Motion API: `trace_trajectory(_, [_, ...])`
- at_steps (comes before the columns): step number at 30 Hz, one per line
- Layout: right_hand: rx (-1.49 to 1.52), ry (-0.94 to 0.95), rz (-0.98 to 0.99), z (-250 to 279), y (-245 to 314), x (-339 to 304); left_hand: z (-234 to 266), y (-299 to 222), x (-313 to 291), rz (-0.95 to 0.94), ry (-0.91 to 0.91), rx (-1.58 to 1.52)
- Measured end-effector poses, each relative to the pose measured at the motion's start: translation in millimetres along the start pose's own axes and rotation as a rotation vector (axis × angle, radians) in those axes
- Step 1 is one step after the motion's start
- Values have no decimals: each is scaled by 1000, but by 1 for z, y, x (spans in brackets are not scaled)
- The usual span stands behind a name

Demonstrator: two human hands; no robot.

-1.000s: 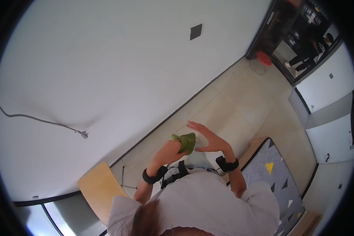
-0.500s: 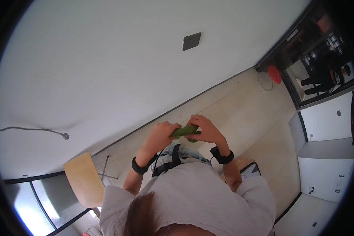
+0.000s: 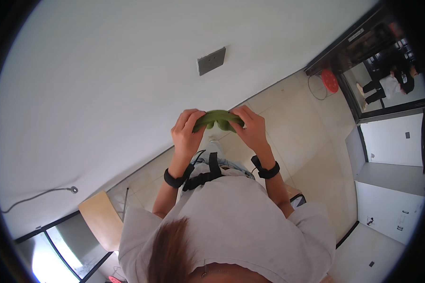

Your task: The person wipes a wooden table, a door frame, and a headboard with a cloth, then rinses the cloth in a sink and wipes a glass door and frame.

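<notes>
A green, soft-looking cloth piece (image 3: 217, 116) is stretched in a shallow arch between my two hands, with lobes of it hanging below the middle. Its exact kind cannot be made out. My left hand (image 3: 187, 128) is closed on the left end, fingers over the top. On the other end my right hand (image 3: 251, 126) grips it, fingertips above and thumb beneath. Both hands are raised in front of my body, and each wrist wears a black band.
A white wall with a grey socket plate (image 3: 211, 61) rises ahead. At the left are a wooden chair (image 3: 100, 220) and a hanging cable (image 3: 42, 193). A red stool (image 3: 329, 81) stands far right, near a doorway showing another person (image 3: 394, 84). White cabinets (image 3: 392, 141) line the right.
Both hands have risen away from my body with the green cloth piece. It was bunched and tilted between them; now it is drawn out nearly level. The view has also shifted slightly.
</notes>
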State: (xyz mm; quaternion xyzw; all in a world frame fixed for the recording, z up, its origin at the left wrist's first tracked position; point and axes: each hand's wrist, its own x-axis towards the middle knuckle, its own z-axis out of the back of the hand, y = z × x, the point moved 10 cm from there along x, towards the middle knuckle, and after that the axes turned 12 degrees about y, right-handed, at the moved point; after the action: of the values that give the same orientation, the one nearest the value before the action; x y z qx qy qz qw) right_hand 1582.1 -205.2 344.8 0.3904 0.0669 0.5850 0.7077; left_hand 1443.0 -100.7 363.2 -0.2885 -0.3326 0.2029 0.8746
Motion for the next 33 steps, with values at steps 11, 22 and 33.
trace_trajectory(11, [77,-362,121,23,-58,115,-24,15,96,-201,-332,409])
trace_trajectory(22, [46,117,128,-59,-123,72,-86,73,36,-6,-53,470])
trace_trajectory(33, [140,522,252,-50,-89,37,-81,34,-28,419,52,231])
